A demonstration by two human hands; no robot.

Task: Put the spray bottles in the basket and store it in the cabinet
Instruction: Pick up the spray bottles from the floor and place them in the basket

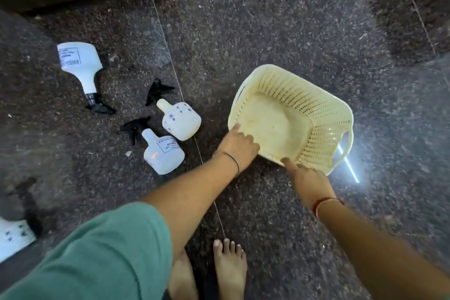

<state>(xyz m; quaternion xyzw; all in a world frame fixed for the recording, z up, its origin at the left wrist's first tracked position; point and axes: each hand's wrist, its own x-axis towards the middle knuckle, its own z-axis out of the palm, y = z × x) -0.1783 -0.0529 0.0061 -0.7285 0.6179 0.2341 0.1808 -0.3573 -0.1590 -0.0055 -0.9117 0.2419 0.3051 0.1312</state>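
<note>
Cream perforated plastic basket (323,114), empty: your left hand (239,145) and right hand (305,178) clamp its near rim, tilting it; three white spray bottles (170,119) lie left.

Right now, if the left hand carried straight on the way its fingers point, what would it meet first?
The left hand already rests on the cream basket at its near rim; going on, it would probably enter the empty inside, though depth is unclear.

Cream slotted basket (323,114), empty, tilted on floor. Left of basket: 3 white spray bottles w/ black triggers lying flat — flower-print bottle (181,120) closest, labeled bottle (163,153) just beside it, large bottle (80,63) farthest.
</note>
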